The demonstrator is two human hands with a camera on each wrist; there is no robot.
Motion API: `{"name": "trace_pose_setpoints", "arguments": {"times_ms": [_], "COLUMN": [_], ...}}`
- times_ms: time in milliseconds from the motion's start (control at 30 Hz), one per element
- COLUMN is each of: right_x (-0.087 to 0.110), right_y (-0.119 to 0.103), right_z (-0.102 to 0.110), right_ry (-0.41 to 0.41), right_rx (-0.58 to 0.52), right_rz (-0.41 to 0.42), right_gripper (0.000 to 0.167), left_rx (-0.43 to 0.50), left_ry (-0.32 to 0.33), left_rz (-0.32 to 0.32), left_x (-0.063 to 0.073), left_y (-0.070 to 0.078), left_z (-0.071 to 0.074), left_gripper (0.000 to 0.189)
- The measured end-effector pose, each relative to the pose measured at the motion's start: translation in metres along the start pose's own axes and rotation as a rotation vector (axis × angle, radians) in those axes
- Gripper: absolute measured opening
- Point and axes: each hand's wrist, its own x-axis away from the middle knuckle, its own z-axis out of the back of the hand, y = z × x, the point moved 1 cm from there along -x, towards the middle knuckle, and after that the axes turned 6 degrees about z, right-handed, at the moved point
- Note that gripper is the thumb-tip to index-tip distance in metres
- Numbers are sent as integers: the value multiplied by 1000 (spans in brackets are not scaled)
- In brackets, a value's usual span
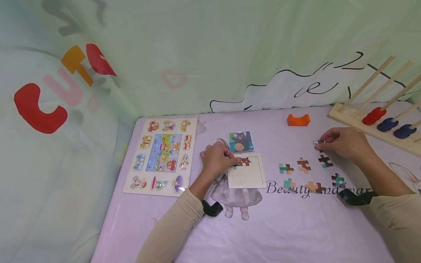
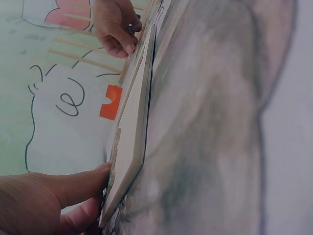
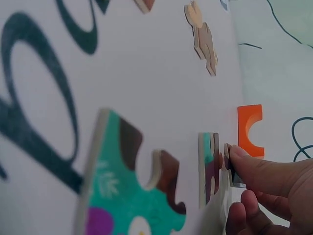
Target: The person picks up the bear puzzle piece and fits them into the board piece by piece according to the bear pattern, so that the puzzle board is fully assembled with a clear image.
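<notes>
At the upper left corner of a pale wooden puzzle board [image 1: 246,179], my left hand [image 1: 217,157] pinches the edge, thumb on top. A brown-bear puzzle piece [image 1: 244,161] lies in the board's upper part, beside the thumb. Off to the right, my right hand [image 1: 345,144] pinches a small puzzle piece [image 1: 318,142] between thumb and fingers. In the right wrist view this piece [image 3: 236,177] is seen nearly edge-on. Below that hand lie loose puzzle pieces, among them a dark brown one [image 1: 325,161] and a teal one [image 1: 338,180]. A bear picture card [image 1: 241,141] touches the board's top side.
On the left lies a vehicle peg puzzle [image 1: 194,146]. An orange block with a curved notch [image 1: 298,120] stands near the back edge. A wooden rack with upright rods [image 1: 358,122] and coloured beads occupies the back right. More loose pieces, such as a brown one [image 1: 304,165], lie right of the board.
</notes>
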Motion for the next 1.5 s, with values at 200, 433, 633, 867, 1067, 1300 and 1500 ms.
{"name": "trace_pose_setpoints", "arguments": {"times_ms": [200,433,633,867,1067,1300,1500], "right_x": [3,6,9,16,22,26,31], "right_y": [-6,-14,-26,-44,-60,-74,-87], "right_z": [1,3,1,0,-3,-9,-15], "right_ry": [1,2,-5,-67,-97,-134,-162], "right_rx": [-8,-20,-31,-41,-40,-55,-97], "right_rz": [-5,20,35,75,119,148,167], "right_gripper": [41,35,37,40,35,34,28], "left_rx": [3,5,13,12,4,2,0], "left_ry": [-3,2,0,1,-1,-1,4], "left_rz": [-4,-7,-7,1,3,-3,-9], "left_x": [0,0,0,-1,-2,-1,0], "left_y": [0,0,0,-1,-1,-2,-1], "left_z": [-1,0,0,-1,-1,-1,-1], "left_gripper": [31,30,30,29,28,28,29]}}
